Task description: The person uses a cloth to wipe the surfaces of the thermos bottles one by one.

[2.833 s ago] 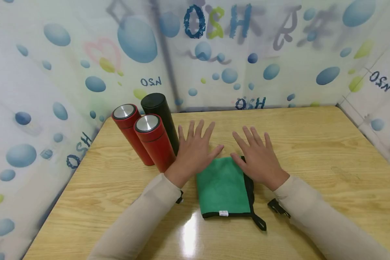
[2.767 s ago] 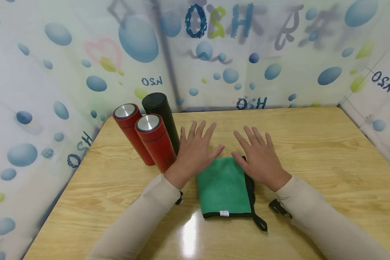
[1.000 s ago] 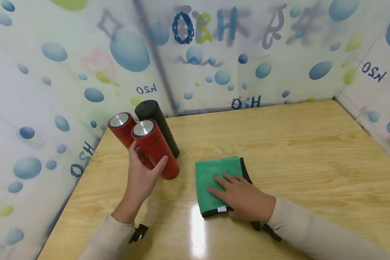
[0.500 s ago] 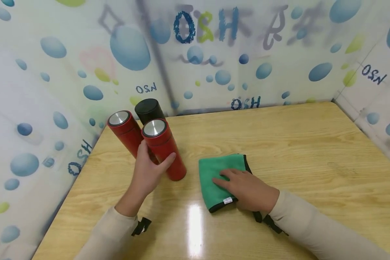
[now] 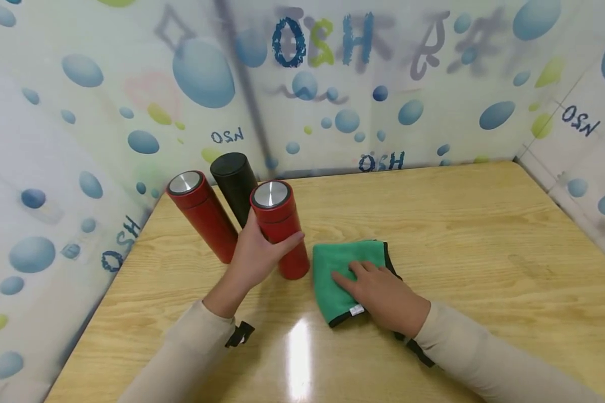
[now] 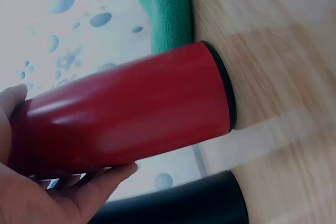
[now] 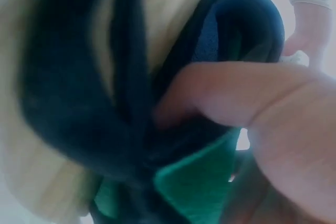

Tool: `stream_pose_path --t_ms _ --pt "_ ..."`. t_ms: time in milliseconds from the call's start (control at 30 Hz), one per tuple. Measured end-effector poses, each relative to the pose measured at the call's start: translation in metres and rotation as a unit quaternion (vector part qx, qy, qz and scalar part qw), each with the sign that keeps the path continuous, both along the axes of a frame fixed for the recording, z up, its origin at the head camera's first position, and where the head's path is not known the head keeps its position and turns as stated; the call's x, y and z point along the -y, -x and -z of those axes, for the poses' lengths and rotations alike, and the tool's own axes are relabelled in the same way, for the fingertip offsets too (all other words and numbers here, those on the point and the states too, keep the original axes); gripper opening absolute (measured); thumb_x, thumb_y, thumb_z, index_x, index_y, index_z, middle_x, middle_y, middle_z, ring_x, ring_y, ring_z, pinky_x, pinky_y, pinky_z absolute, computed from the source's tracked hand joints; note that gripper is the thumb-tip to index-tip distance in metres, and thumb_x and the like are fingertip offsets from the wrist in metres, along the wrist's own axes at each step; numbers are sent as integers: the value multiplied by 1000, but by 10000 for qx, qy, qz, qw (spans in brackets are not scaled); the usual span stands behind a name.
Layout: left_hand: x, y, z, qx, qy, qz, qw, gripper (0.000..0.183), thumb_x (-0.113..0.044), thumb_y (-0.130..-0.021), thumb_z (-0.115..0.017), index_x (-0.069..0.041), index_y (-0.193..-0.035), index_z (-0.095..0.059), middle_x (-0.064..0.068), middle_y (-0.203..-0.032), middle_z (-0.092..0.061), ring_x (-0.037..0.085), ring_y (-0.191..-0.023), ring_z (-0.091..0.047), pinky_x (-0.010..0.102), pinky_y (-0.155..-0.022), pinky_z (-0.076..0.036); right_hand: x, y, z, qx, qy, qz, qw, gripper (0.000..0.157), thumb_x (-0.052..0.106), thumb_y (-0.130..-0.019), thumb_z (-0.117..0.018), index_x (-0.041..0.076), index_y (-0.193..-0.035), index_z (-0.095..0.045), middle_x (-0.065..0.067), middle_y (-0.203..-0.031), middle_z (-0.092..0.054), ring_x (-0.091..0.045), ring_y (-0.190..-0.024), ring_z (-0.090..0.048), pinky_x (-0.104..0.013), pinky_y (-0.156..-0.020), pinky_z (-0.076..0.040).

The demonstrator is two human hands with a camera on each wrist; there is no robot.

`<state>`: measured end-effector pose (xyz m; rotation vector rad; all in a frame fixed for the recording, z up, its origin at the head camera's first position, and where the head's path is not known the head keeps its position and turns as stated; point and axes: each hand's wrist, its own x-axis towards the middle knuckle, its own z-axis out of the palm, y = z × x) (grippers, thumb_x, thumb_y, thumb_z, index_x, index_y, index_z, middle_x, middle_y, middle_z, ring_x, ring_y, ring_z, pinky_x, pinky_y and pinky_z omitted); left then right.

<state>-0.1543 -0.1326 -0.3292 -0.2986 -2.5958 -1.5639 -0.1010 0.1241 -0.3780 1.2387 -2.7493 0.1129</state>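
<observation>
My left hand grips a red vacuum flask with a silver-topped lid, thumb on its right side. In the left wrist view the flask has its black-rimmed base at the wooden surface; whether it touches cannot be told. Just right of it, my right hand pinches a folded green cloth with black edging and a white tag. The right wrist view shows the thumb pressed into the cloth's dark edging, which is bunched up. Some fingers of both hands are hidden.
A second red flask and a black flask stand upright at the left of the wooden table. Behind the table hangs a white wall covering with blue spots and letters.
The left hand, earlier spread flat beside the right, has taken the nearer red flask and carried it right, away from the other two. The right hand has moved onto the cloth and gathered its edge.
</observation>
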Motion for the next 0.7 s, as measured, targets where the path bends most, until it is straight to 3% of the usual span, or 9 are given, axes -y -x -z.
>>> stream_pose_path --t_ms 233,533,700 --pt "-13 9 3 153 53 79 9998 77 -38 -82 -82 -27 -141 -34 -7 -126 -59 17 -116 -60 47 -98 -53 1 8 2 -141 60 4 9999 49 -3 -83 -75 10 -129 -63 -14 -101 -63 -27 -83 -62 -37 -59 -54" --pt "-17 14 4 78 248 72 9996 81 -39 -80 -83 -26 -142 -32 -7 -128 -57 17 -117 -58 48 -96 -54 0 11 6 -140 -27 117 9998 52 -2 -84 -74 9 -133 -61 -14 -108 -64 -28 -90 -62 -38 -69 -57" --pt "-14 13 4 174 263 34 9995 82 -42 -80 -83 -28 -142 -32 -8 -128 -58 16 -118 -58 46 -98 -54 2 18 0 -105 101 378 9992 47 -4 -82 -76 8 -126 -64 -11 -95 -65 -25 -83 -63 -36 -66 -58"
